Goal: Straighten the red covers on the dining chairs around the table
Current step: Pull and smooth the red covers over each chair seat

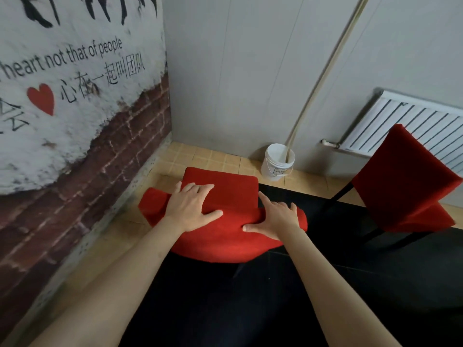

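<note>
Both hands lie flat and spread, palms down, on the red cover (pixel 225 194) of the near chair; neither grip is closed on the cloth. The left hand (pixel 191 209) presses across the fold where the back meets the seat, with its thumb along the front of that fold. The right hand (pixel 275 216) rests on the rolled ridge of fabric at the right end, index finger extended toward the chair back. The near chair stands at the far edge of the black tabletop (pixel 325 284), close to the painted brick wall (pixel 75 146). Risk: with only flat pressure, a smoothing stroke can push the slack sideways and deepen the ridge under the right hand instead of clearing it. Uneven pressure between the two hands could also skew the cover on the seat. The second red-covered chair (pixel 400 186) stands well apart to the right, tilted in view, in front of the radiator (pixel 413 121). Its cover is not yet attended to, by appearance. A white bucket (pixel 278 159) stands on the floor by the wall. Hidden: the near chair's legs and frame, the seat's front edge under the tabletop line, and any further chairs outside the view.
</note>
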`<state>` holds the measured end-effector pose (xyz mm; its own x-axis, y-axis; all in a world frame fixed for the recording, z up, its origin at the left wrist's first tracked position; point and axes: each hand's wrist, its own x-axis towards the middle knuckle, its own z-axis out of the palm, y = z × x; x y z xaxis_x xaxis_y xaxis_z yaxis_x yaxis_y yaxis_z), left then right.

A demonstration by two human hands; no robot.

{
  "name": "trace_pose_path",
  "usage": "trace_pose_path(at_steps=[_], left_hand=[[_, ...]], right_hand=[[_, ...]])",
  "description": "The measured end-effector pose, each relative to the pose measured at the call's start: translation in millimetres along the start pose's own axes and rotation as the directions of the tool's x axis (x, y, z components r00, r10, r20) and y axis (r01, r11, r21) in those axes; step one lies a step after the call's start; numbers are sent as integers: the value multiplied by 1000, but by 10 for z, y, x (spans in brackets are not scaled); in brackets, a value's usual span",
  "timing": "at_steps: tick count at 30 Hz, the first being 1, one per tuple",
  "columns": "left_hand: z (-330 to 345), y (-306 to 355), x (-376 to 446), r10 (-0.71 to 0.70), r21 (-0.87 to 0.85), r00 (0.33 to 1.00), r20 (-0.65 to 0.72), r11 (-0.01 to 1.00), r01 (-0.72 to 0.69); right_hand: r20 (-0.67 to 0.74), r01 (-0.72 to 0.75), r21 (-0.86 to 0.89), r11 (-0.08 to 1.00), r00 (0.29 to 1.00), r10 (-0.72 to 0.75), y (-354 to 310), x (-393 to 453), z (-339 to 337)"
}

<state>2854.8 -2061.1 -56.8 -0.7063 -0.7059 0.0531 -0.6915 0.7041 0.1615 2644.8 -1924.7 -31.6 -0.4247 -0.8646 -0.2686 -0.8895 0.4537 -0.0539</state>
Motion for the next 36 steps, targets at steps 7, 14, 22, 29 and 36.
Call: trace_pose_path(at_steps=[7, 14, 22, 29, 36], left_hand=[[39, -2, -27, -1, 35, 999, -36, 999, 3], [30, -23, -123, 48, 54, 996, -74, 998, -44], [-94, -173, -286, 205, 88, 975, -81, 976, -197], [-143, -442, -427, 349, 96, 936, -44, 934, -343], [-183, -657, -505, 425, 121, 904, 45, 896, -427]], right_hand=[[-13, 42, -83, 996, 999, -44, 33, 61, 81], [-56, -8, -92, 996, 998, 3, -41, -72, 132], [-116, -133, -77, 988, 986, 123, -336, -444, 272], [-146, -281, -43, 959, 951, 272, -722, -813, 437], [-129, -374, 5, 927, 919, 372, -1124, -1099, 548]])
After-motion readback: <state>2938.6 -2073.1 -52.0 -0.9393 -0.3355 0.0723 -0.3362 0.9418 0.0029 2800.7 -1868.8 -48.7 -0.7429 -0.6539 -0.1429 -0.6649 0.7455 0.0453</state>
